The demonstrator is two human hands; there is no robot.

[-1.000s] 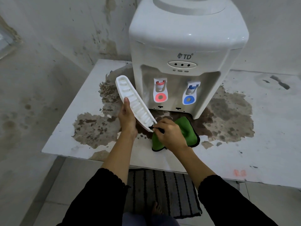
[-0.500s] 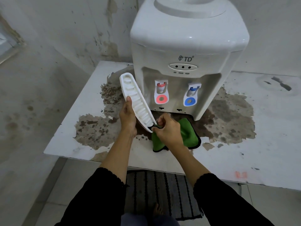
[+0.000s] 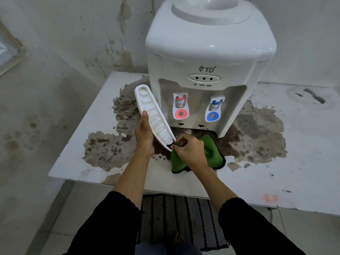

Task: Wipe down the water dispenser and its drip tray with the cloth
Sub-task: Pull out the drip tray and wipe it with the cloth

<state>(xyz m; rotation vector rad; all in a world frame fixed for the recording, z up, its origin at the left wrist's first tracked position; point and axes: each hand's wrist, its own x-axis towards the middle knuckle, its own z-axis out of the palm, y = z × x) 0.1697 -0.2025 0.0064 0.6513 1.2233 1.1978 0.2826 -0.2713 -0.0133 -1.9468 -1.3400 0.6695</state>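
Two grips: left hand (image 3: 144, 137) holding tilted drip tray (image 3: 153, 117), far end up-left, right hand (image 3: 190, 150) pinching cloth (image 3: 211, 155)

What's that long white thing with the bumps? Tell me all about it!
It is the drip tray, taken off the water dispenser. It looks like white plastic, long and narrow with rounded ends and a row of ridges inside. It is tilted, far end up. The left hand holds its side; the right hand presses the green cloth to its near tip.
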